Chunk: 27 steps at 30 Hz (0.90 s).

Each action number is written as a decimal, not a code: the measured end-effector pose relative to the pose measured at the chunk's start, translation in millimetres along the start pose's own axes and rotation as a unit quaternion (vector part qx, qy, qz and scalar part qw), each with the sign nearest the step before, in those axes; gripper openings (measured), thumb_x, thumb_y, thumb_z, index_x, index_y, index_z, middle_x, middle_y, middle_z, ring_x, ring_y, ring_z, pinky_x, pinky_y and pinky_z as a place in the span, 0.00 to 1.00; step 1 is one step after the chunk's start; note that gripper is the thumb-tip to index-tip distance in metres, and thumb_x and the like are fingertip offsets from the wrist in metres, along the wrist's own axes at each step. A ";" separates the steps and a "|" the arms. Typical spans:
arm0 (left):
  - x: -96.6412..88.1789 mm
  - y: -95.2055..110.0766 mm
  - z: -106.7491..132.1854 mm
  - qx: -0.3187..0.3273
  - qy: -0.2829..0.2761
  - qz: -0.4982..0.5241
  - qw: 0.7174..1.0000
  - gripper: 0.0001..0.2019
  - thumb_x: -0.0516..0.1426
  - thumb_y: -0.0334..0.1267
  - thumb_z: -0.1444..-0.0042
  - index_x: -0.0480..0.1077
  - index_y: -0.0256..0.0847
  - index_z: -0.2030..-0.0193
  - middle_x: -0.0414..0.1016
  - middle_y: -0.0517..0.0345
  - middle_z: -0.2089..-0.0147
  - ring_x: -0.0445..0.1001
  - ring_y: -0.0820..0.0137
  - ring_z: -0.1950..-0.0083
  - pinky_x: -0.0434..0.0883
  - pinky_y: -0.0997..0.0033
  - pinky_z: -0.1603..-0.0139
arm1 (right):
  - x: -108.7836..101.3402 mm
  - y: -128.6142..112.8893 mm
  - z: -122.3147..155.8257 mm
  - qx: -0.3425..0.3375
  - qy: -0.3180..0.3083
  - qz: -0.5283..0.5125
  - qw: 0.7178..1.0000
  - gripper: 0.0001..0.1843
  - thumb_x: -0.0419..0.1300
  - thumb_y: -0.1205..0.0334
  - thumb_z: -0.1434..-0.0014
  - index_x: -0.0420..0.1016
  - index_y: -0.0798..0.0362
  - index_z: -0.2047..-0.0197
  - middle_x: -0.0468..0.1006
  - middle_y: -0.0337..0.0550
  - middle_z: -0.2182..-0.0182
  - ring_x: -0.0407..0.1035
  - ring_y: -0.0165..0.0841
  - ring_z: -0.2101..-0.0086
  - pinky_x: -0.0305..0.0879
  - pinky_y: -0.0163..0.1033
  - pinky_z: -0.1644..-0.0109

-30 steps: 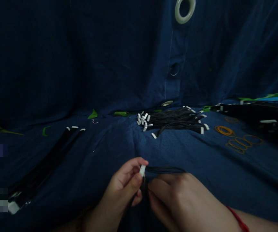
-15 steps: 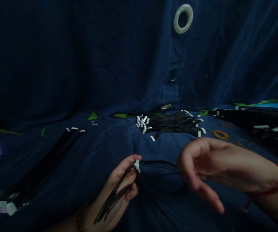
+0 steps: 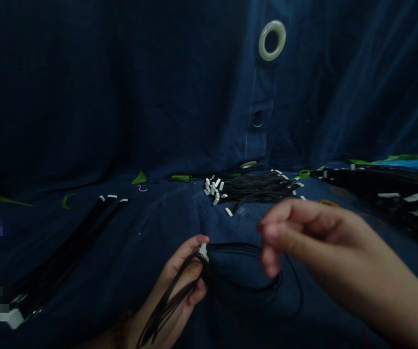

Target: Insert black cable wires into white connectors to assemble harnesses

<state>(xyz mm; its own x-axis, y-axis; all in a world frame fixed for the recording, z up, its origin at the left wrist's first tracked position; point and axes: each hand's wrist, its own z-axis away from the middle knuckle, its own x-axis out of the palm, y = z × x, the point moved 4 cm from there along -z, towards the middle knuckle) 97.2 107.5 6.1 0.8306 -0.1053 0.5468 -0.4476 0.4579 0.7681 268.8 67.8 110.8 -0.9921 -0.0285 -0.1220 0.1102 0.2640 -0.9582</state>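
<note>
My left hand (image 3: 184,271) is closed round a small bundle of thin black wires (image 3: 168,303) and pinches its white connector (image 3: 203,250) at the fingertips. The wires trail down over my palm and loop to the right over the blue cloth (image 3: 165,218). My right hand (image 3: 314,240) hovers just right of the connector, above the looped wires. Its fingertips are pressed together in a pinch. I cannot make out whether anything is in them.
A pile of black wires with white connectors (image 3: 255,186) lies beyond my hands. More wires (image 3: 67,252) stretch along the left, and a larger heap (image 3: 394,189) sits at the right. A pale ring (image 3: 271,39) hangs in the blue cloth backdrop.
My right hand let go of the bundle, swung out to the right with fingers spread, and is now back near the connector with fingertips pinched. The left hand kept its hold.
</note>
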 end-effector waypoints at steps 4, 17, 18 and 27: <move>1.1 -1.5 3.7 -0.018 -0.018 0.012 1.000 0.23 0.69 0.34 0.64 0.73 0.45 0.58 0.69 0.62 0.69 0.65 0.82 0.75 0.67 0.87 0.75 | 27.9 10.1 21.9 -0.173 0.009 0.399 0.900 0.08 0.55 0.69 0.43 0.69 0.54 0.73 0.71 0.36 0.80 0.65 0.27 0.80 0.55 0.33 0.76; 5.3 -7.0 3.9 0.016 -0.101 -0.045 0.994 0.18 0.66 0.41 0.58 0.69 0.44 0.60 0.67 0.63 0.72 0.61 0.85 0.83 0.58 0.89 0.87 | 39.7 17.1 26.3 -0.248 -0.004 0.482 0.840 0.10 0.53 0.71 0.43 0.65 0.54 0.75 0.67 0.33 0.81 0.59 0.26 0.81 0.50 0.36 0.74; 4.3 -8.0 2.7 0.024 -0.107 -0.044 0.993 0.18 0.66 0.42 0.58 0.69 0.44 0.60 0.67 0.63 0.72 0.61 0.85 0.83 0.57 0.89 0.87 | 40.1 17.3 26.9 -0.253 -0.003 0.482 0.839 0.10 0.53 0.71 0.43 0.64 0.54 0.75 0.66 0.33 0.81 0.59 0.26 0.81 0.49 0.36 0.75; 0.9 -10.1 2.6 0.080 -0.117 -0.081 0.987 0.14 0.63 0.44 0.54 0.71 0.44 0.60 0.67 0.63 0.74 0.60 0.85 0.83 0.59 0.89 0.86 | 40.7 14.9 28.2 -0.218 -0.010 0.491 0.844 0.08 0.55 0.73 0.47 0.65 0.53 0.75 0.68 0.33 0.80 0.60 0.26 0.81 0.49 0.35 0.75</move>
<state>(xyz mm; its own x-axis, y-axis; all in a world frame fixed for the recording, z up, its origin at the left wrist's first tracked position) 101.7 100.5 -0.3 0.8046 -0.3757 0.4599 -0.3770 0.2752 0.8844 231.8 43.4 84.3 -0.4344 0.3952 -0.8094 0.8415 0.4984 -0.2084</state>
